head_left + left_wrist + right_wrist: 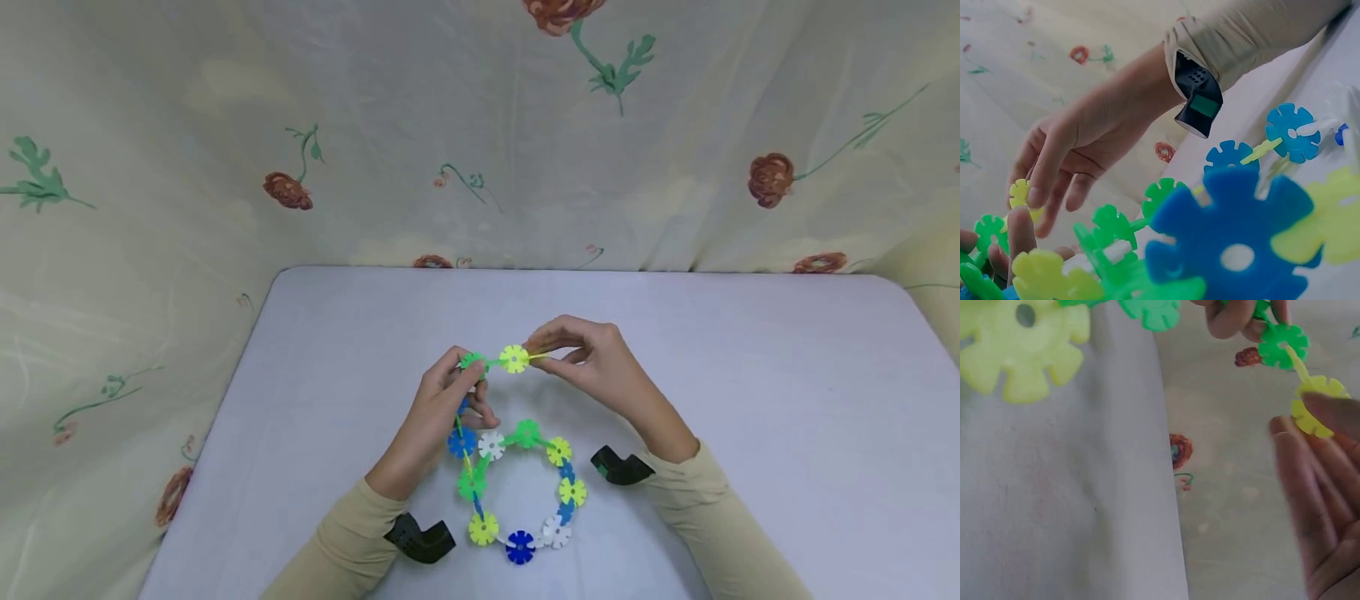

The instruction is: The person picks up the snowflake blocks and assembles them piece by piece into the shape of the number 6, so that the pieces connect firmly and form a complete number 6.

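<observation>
My left hand (pixel 442 400) pinches a green snowflake disc (pixel 474 363) near the end of a chain of interlocking discs. Thumb and fingers of my right hand (pixel 592 358) grip a yellow disc seen edge-on (pixel 539 356), past a flat yellow disc (pixel 514 359). The two hands hold this stretch of chain between them, above the table. In the right wrist view the right hand (pixel 1329 487) has its thumb over the yellow disc (pixel 1315 422), joined toward a green disc (pixel 1284 346). Below the left hand, the chain runs down past a blue disc (pixel 462 443), partly hidden by fingers.
A ring of green, yellow, blue and white discs (pixel 521 547) lies on the white table (pixel 750 400), linked to the raised chain at its left. Black wrist devices (pixel 422 540) sit at both sleeves. A flowered curtain (pixel 480 125) hangs behind the table's far edge.
</observation>
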`<state>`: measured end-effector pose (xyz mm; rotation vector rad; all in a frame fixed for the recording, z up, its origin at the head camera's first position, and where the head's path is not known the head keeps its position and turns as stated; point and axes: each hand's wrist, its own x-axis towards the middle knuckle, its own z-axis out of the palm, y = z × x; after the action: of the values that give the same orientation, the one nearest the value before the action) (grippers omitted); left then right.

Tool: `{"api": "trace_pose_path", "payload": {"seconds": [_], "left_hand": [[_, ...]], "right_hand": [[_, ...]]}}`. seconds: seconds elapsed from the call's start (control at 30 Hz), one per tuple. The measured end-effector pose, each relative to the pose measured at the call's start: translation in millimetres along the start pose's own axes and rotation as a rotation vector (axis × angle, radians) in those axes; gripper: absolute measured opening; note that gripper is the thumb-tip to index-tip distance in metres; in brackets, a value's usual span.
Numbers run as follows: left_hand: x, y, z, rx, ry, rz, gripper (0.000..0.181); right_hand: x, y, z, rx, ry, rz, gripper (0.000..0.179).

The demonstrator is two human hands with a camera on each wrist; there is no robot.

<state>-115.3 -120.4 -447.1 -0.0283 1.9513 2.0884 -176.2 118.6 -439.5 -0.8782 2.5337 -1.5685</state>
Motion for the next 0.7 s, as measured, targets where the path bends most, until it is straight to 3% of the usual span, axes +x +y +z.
{"api": "trace_pose_path", "payload": {"seconds": [0.17,0.27,0.33,0.43,0.57,0.7], "left_hand": [[1.6,-2.8,0.7,-0.008,-0.008,-0.008,0.023],[2.6,-3.8,0.9,-0.007,-0.011,-0.005,0.024],[3.2,-3.9,0.9,-0.007,-0.012,0.001,0.024],[3.7,-4.0,0.6,-0.005,-0.01,0.007,0.023],[5.8,-7.0,-1.3,0.002,-0.001,0.005,0.024],[9.1,-11.2,-5.2,0.021,0.006,-0.007,0.027]], "right_hand": [[-14.0,15.1,-9.9,0.082,-0.241,0.224,0.044],[-28.0,24.2,-4.8,0.096,-0.422,0.248,0.043],[-35.7,27.0,2.1,0.105,-0.49,0.222,0.045],[-42.2,26.6,11.9,0.127,-0.497,0.184,0.04],[-46.3,23.1,17.3,0.111,-0.425,0.175,0.026],[-51.5,21.0,19.3,0.054,-0.352,0.188,0.023]]}}
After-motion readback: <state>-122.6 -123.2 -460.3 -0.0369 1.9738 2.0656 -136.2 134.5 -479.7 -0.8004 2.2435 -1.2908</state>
